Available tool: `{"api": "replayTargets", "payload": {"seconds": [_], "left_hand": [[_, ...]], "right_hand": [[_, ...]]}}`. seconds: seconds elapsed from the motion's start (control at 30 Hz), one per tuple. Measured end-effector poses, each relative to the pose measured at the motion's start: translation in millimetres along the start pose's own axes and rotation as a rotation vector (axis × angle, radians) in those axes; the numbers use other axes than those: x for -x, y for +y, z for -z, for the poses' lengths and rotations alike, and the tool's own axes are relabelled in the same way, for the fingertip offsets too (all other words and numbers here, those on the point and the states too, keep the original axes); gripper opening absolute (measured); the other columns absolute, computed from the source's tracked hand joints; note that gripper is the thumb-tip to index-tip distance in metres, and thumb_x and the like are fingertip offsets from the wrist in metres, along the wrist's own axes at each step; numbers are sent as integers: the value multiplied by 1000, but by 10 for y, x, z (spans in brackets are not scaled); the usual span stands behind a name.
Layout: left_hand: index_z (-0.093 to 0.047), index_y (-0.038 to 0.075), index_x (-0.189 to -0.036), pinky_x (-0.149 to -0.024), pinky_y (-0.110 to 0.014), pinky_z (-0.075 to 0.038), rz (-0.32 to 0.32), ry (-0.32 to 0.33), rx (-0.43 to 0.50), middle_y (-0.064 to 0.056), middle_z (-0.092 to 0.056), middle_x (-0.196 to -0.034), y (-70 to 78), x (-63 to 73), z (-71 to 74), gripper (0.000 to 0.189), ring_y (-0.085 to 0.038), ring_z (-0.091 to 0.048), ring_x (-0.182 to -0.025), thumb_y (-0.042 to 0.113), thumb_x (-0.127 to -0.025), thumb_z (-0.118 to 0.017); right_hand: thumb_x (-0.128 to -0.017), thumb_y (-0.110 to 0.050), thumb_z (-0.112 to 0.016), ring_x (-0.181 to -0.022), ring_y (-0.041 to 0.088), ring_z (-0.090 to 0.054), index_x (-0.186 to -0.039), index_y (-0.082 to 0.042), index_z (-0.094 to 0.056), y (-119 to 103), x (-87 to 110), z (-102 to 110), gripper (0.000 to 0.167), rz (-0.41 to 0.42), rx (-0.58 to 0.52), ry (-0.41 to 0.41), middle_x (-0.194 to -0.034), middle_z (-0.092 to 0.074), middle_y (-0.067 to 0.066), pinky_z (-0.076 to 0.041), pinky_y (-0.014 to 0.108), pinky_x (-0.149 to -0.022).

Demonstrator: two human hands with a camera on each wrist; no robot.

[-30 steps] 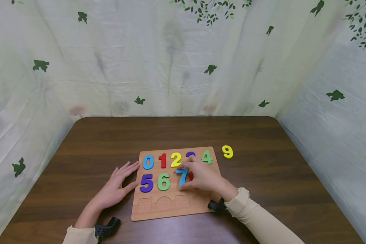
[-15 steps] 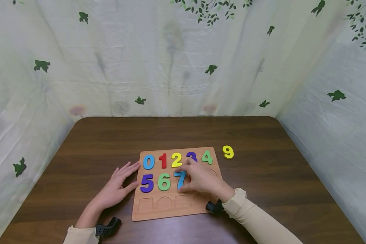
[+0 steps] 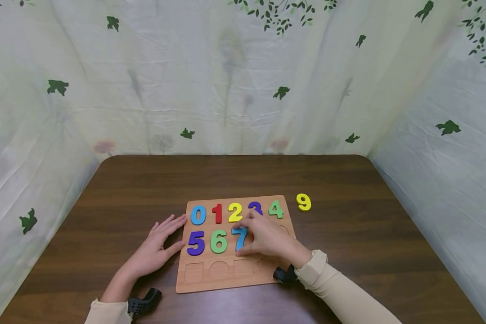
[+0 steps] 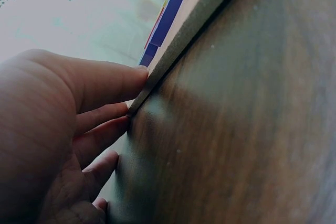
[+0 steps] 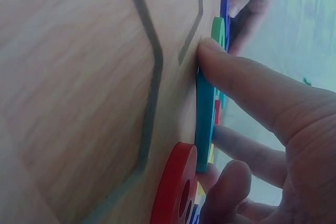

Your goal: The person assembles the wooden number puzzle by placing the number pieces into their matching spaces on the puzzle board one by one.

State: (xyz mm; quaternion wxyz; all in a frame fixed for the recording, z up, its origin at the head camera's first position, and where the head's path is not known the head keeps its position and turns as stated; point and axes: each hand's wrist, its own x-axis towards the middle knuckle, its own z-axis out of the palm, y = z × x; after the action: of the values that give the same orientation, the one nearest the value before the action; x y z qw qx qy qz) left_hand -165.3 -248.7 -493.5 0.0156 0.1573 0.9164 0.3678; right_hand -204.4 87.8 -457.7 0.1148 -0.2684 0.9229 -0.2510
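Note:
In the head view a wooden number puzzle board (image 3: 198, 284) lies on the table. My right hand (image 3: 269, 238) is over its middle row, thumb and fingers pinching the blue number 7 (image 3: 240, 238) beside the green 6 (image 3: 218, 241). The right wrist view has the thumb at one end of the blue piece and a red numeral (image 5: 176, 187) close by; the hand hides that red piece in the head view. Flat along the board's left edge, my left hand (image 3: 155, 252) touches it with extended fingers, near the purple 5 (image 3: 196, 243).
A yellow 9 (image 3: 303, 202) lies on the table (image 3: 348, 234), right of the board. Across the top row sit a blue 0 (image 3: 198, 215), red 1 (image 3: 217, 213), yellow 2 (image 3: 235, 212), purple 3 (image 3: 256, 207) and green 4 (image 3: 276, 209). Shaped recesses line the front row.
The blue 7 and my right hand have shifted slightly left and toward me, then stayed nearly still. My left hand keeps its place at the board's edge.

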Motion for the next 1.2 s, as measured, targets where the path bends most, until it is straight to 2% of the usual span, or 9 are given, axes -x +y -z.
{"api": "replayTargets", "payload": {"seconds": [0.27, 0.7, 0.87, 1.03, 1.2], "left_hand": [[-51, 8, -160, -126, -80, -6, 1, 1, 0, -20, -46, -168, 10, 3, 4, 66, -52, -23, -162, 28, -101, -74], [-51, 7, -160, -126, -80, -6, 1, 2, 1, -21, -45, -168, 16, 0, 10, 66, -52, -23, -162, 25, -101, -74], [-52, 7, -159, -126, -80, -6, 3, 0, 4, -20, -45, -169, 25, 3, 10, 65, -53, -22, -162, 26, -101, -74], [-53, 8, -159, -126, -80, -6, 10, -3, 2, -20, -45, -169, 35, 9, 11, 65, -52, -22, -162, 28, -101, -74], [-52, 8, -159, -126, -80, -6, 7, -3, 2, -19, -45, -169, 29, 13, 11, 65, -53, -22, -162, 28, -101, -74]], "right_hand": [[-80, -48, -95, -102, 11, -57, -135, -25, -75, 2, 0, -1, 63, -5, -17, -2, -127, -58, -1, -49, 22, -74], [-80, -48, -95, -96, 10, -55, -135, -25, -75, -11, 7, 14, 62, 3, -6, 0, -124, -58, -1, -47, 22, -69], [-82, -48, -93, -101, 12, -56, -135, -24, -75, 27, 9, 35, 61, 13, -36, -10, -127, -59, 1, -50, 23, -74], [-85, -41, -93, -110, 18, -57, -134, -19, -74, 111, 9, 126, 57, 12, -79, -3, -131, -61, 6, -57, 32, -85], [-86, -40, -92, -125, 29, -61, -136, -22, -73, 227, 24, 288, 57, -93, -64, 50, -143, -58, 10, -61, 47, -98]]}}
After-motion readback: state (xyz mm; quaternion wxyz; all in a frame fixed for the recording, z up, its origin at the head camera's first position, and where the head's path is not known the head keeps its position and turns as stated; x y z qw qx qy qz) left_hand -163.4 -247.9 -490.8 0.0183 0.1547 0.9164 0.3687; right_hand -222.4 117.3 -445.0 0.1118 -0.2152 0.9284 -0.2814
